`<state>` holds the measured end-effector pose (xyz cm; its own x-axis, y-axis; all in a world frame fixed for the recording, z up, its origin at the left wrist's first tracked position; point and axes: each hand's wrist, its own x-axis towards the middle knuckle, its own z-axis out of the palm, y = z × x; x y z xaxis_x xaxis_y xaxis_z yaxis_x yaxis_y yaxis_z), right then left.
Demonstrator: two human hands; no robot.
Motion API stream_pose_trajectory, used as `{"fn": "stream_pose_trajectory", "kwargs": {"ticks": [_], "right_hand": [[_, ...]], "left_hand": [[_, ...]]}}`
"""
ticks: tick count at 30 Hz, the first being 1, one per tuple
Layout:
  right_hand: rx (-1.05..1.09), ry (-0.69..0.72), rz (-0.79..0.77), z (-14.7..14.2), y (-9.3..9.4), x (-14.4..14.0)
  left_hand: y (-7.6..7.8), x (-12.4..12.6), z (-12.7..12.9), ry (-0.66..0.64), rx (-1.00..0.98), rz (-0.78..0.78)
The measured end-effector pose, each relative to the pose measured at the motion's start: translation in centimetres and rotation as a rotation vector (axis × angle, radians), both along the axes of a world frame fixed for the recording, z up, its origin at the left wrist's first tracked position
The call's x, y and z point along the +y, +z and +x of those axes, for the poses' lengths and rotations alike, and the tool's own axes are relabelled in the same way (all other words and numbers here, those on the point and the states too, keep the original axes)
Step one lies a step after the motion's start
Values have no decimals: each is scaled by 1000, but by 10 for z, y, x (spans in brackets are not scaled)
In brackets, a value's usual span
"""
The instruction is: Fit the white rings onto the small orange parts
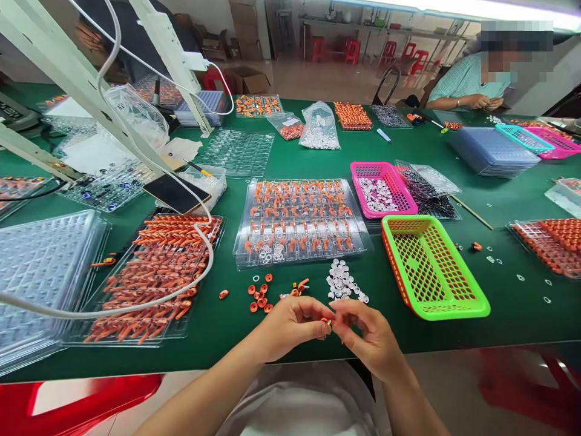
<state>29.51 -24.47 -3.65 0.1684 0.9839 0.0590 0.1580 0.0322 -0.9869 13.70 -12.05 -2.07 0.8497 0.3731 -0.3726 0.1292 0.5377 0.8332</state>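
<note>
Green surface (290, 163) was crowded with trays. Left hand (293, 324) and right hand (365, 336) met at its near edge, both pinching a small orange part (327, 323). Risk: it could slip off the edge, being tiny.

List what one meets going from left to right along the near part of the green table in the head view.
Clear plastic tray of long orange parts → loose orange rings → pile of small white rings → empty green plastic basket → clear tray of orange pieces at the right edge.
</note>
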Motion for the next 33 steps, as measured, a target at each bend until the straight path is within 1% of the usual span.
{"fn": "stream_pose_trajectory", "kwargs": {"ticks": [3,6,9,11,14,19,22,25,28,30,33], "right_hand": [[-157,73,88,7,6,0],[-186,103,119,10,8,2],[-194,90,136,8,5,3],[-189,56,148,6,4,3],[-180,-33,166,2,2,3],[-175,-196,157,-7,-1,5],[-193,-298,158,-17,-4,5],[-228,-371,199,-27,-9,4],[-241,-412,206,-33,-15,1],[-230,-410,186,-33,-17,-1],[-222,-371,176,-30,-17,-2]], "left_hand": [[0,-1,0,-27,24,53],[0,-2,2,-46,27,89],[3,-3,3,-43,32,93],[5,-2,4,-35,23,65],[7,-2,6,-6,23,35],[0,-8,10,79,68,100],[-5,-14,15,181,94,151],[-3,-19,20,318,139,222],[0,-22,23,386,144,240],[1,-23,23,392,123,216],[-1,-24,21,383,112,184]]}}
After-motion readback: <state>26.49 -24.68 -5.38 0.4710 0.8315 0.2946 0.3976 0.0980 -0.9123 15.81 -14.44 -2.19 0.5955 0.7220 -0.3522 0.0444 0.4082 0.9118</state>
